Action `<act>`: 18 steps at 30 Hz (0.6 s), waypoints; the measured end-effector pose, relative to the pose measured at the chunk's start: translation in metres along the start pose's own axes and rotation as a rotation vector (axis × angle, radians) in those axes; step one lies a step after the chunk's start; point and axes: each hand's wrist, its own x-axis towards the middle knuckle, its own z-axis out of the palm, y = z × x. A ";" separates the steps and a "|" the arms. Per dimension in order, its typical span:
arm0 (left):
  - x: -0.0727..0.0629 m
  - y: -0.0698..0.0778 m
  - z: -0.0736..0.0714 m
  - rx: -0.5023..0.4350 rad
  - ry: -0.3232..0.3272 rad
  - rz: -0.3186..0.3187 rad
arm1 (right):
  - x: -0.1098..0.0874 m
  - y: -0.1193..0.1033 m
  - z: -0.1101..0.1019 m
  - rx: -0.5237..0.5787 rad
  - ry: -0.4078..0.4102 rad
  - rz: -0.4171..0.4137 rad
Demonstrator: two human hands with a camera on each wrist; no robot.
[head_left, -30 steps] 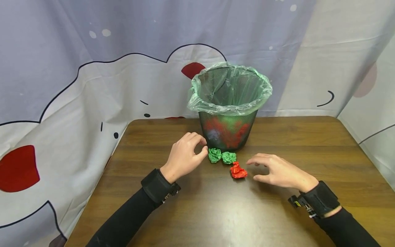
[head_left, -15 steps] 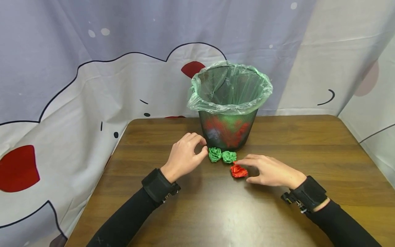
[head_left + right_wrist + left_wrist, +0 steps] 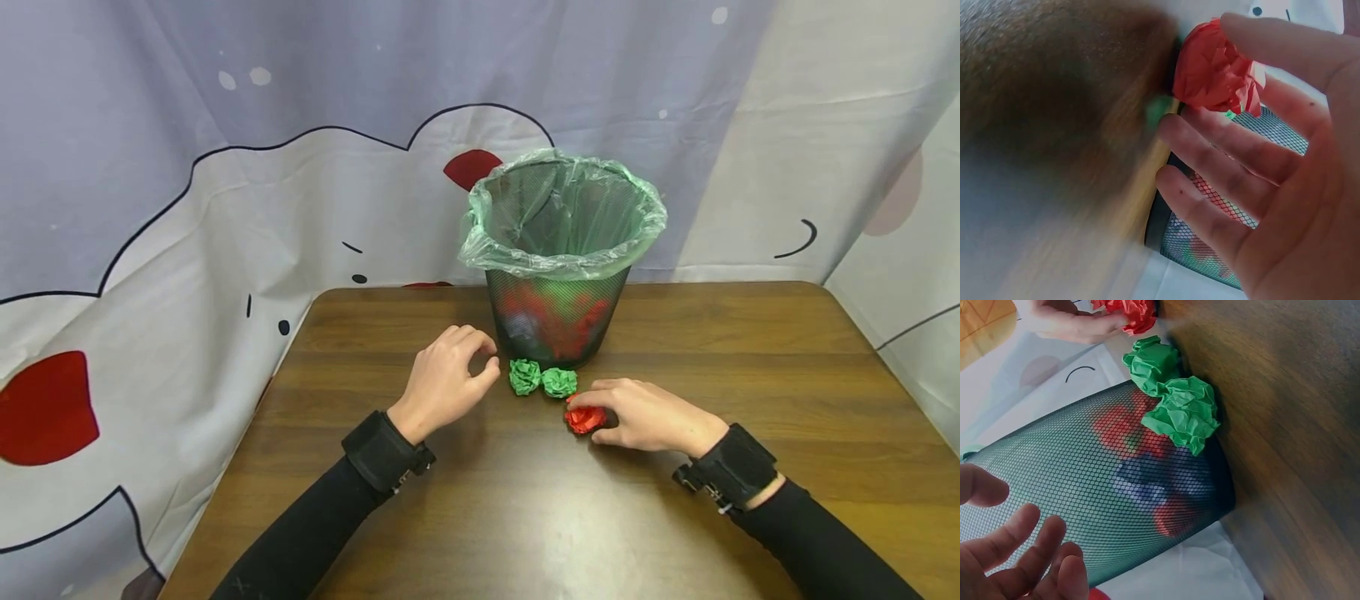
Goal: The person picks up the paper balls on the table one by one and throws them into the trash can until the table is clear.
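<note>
My right hand (image 3: 648, 415) has thumb and fingers around a crumpled red paper ball (image 3: 585, 417) on the table. In the right wrist view the thumb overlaps the near side of the red ball (image 3: 1216, 69), and a finger lies behind it. Two crumpled green paper balls, a left one (image 3: 524, 377) and a right one (image 3: 559, 382), sit side by side at the foot of the bin. Left of them hovers my left hand (image 3: 447, 375), its fingers loosely bent with nothing between them. The left wrist view shows that hand's fingers (image 3: 1016, 540) in front of the bin's mesh.
A black mesh wastebasket (image 3: 555, 312) with a green plastic liner (image 3: 562, 265) stands at the table's back edge. Red, green and bluish paper shows through its mesh. The wooden table (image 3: 525, 517) reaches back to a printed curtain (image 3: 360, 75).
My right hand has moved left to the red paper ball and brought thumb and fingers around it. My left hand has stayed nearly still beside the bin.
</note>
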 end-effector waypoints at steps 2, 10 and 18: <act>-0.001 0.000 0.000 0.001 -0.001 -0.003 | 0.001 0.000 0.001 0.011 0.015 -0.012; -0.003 -0.002 0.004 -0.003 -0.011 -0.003 | 0.001 0.000 0.001 0.058 0.039 -0.025; -0.005 -0.002 0.007 0.004 -0.014 -0.001 | -0.010 -0.005 -0.013 0.079 0.042 -0.021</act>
